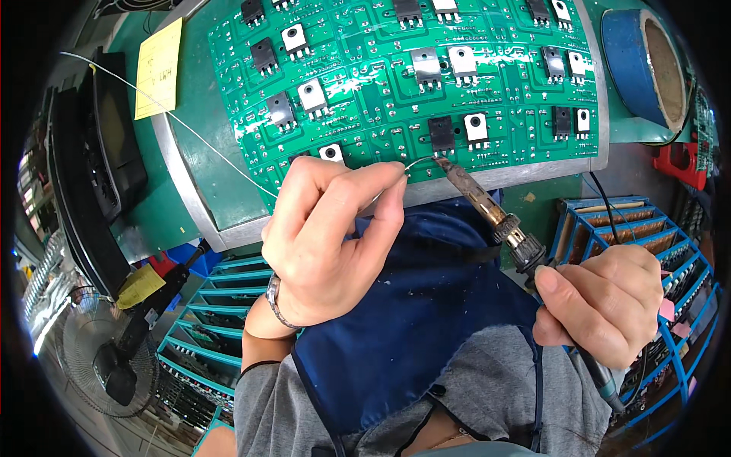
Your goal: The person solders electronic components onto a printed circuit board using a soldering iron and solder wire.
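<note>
A green circuit board panel (365,114) lies in a metal frame on the green bench, bearing rows of black and white three-legged transistors. My left hand (327,236) pinches a thin solder wire (205,141) between thumb and forefinger, and its short end reaches to the legs of a black transistor (441,134) in the nearest row. My right hand (601,305) grips a soldering iron (487,209) by its handle. The iron's dark tip meets the wire's end at those legs, by the board's near edge. A white transistor (476,129) stands just right of it.
A blue-rimmed round container (643,68) sits at the far right, above a red object (680,166). Blue racks (617,221) hold boards at right; teal racks (228,297) stand at lower left. At left are a black bin (114,129), a yellow paper (159,68) and a fan (106,350).
</note>
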Demonstrator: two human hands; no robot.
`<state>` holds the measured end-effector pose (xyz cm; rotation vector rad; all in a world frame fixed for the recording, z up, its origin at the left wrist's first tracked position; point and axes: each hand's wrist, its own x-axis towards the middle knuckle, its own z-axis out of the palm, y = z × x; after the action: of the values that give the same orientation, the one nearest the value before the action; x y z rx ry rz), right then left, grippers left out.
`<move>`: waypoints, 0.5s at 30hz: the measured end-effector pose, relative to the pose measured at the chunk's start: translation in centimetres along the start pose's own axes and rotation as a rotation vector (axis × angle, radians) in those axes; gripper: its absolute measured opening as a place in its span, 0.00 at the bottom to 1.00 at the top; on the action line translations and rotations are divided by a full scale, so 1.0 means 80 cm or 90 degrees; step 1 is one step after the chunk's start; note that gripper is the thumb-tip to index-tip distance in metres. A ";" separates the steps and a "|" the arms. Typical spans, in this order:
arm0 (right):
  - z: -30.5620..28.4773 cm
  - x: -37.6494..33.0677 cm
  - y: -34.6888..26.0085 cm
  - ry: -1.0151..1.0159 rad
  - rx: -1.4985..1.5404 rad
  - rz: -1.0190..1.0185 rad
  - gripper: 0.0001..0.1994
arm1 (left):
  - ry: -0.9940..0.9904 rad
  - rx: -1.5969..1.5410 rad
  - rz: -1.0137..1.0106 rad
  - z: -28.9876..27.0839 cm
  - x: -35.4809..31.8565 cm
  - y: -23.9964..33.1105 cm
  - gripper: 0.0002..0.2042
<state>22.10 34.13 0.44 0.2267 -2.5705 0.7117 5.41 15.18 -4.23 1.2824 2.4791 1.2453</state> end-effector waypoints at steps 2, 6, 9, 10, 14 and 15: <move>-0.004 0.001 -0.002 -0.009 0.001 0.007 0.09 | -0.004 -0.010 0.004 0.001 0.002 0.001 0.11; -0.004 0.001 -0.001 -0.013 0.007 0.009 0.09 | -0.029 0.003 0.016 0.000 0.007 0.002 0.13; -0.002 -0.001 0.001 0.000 0.004 0.001 0.10 | -0.030 -0.009 0.005 0.003 0.007 0.002 0.12; -0.001 -0.001 0.001 0.000 0.003 0.002 0.10 | -0.031 -0.010 0.006 0.004 0.007 0.002 0.12; 0.003 -0.001 0.003 0.006 0.013 -0.001 0.10 | -0.030 0.007 0.006 0.003 0.004 0.001 0.12; 0.000 0.000 0.002 0.003 0.008 0.002 0.10 | -0.035 0.009 0.008 0.003 0.006 0.002 0.12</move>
<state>22.06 34.25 0.40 0.2240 -2.5629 0.7292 5.29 15.72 -4.17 1.3179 2.4499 1.1813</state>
